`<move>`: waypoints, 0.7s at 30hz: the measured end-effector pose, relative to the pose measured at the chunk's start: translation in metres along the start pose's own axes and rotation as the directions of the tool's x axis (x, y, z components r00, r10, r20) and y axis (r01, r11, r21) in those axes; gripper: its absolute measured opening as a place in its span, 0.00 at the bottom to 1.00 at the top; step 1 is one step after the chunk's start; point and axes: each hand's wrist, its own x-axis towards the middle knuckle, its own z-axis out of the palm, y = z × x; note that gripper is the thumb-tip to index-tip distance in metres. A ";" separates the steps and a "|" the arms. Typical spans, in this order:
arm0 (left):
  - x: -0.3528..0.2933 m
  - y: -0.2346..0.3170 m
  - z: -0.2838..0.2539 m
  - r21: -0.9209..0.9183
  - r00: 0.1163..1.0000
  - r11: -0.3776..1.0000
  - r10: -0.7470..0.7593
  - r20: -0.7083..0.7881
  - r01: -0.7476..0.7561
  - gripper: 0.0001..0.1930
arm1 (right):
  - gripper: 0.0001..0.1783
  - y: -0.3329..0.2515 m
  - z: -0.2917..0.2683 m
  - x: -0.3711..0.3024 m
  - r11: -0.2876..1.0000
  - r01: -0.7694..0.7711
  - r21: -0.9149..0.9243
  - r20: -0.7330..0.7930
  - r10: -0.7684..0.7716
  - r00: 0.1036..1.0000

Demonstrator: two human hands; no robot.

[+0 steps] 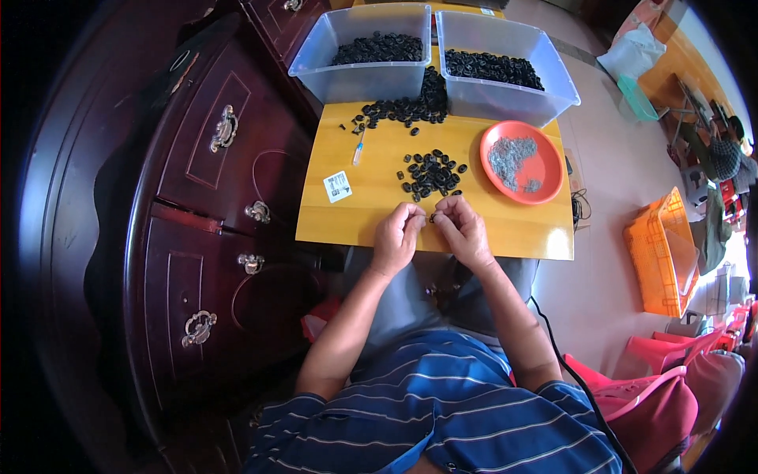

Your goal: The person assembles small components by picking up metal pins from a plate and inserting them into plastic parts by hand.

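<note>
Over the near part of the yellow table (pixel 351 225) both my hands meet, fingertips almost touching. My right hand (pixel 463 231) is closed in a pinch on a small black part (pixel 432 218). My left hand (pixel 399 235) is pinched too, its fingertips at the left side of that part; what they grip is too small to make out. Just beyond the hands lies a loose pile of small black oval parts (pixel 433 174). To the right of the pile stands a round red-orange bowl (pixel 545 168) with many tiny silvery metal pieces (pixel 512 158) in it.
Two clear plastic bins (pixel 363 81) (pixel 505 93) full of black parts stand at the table's far side, with more parts (pixel 407 109) spilled before them. A thin syringe-like tool (pixel 358 153) and a white card (pixel 337 186) lie left. Dark wooden drawers (pixel 205 158) border the left; an orange basket (pixel 659 253) stands right.
</note>
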 end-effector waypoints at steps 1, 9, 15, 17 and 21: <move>0.000 0.000 0.000 0.000 1.000 1.000 -0.004 0.004 0.004 0.03 | 0.09 -0.001 0.000 0.000 1.000 0.005 0.004 -0.005 -0.005 1.000; 0.001 -0.002 0.002 0.031 1.000 0.999 0.022 0.007 -0.022 0.03 | 0.07 -0.007 0.000 0.002 1.000 -0.006 -0.014 0.007 0.006 1.000; 0.000 -0.004 0.001 -0.015 1.000 1.000 -0.009 -0.007 0.008 0.02 | 0.06 -0.004 0.001 0.000 1.000 0.005 0.026 0.006 -0.005 1.000; 0.000 -0.002 0.002 0.000 1.000 1.000 -0.012 -0.001 0.012 0.02 | 0.06 -0.003 0.000 0.000 1.000 0.004 0.026 0.004 -0.004 1.000; 0.000 0.000 0.002 0.024 1.000 1.000 -0.019 -0.001 0.019 0.01 | 0.06 -0.006 0.000 -0.001 1.000 0.002 0.000 -0.001 -0.002 1.000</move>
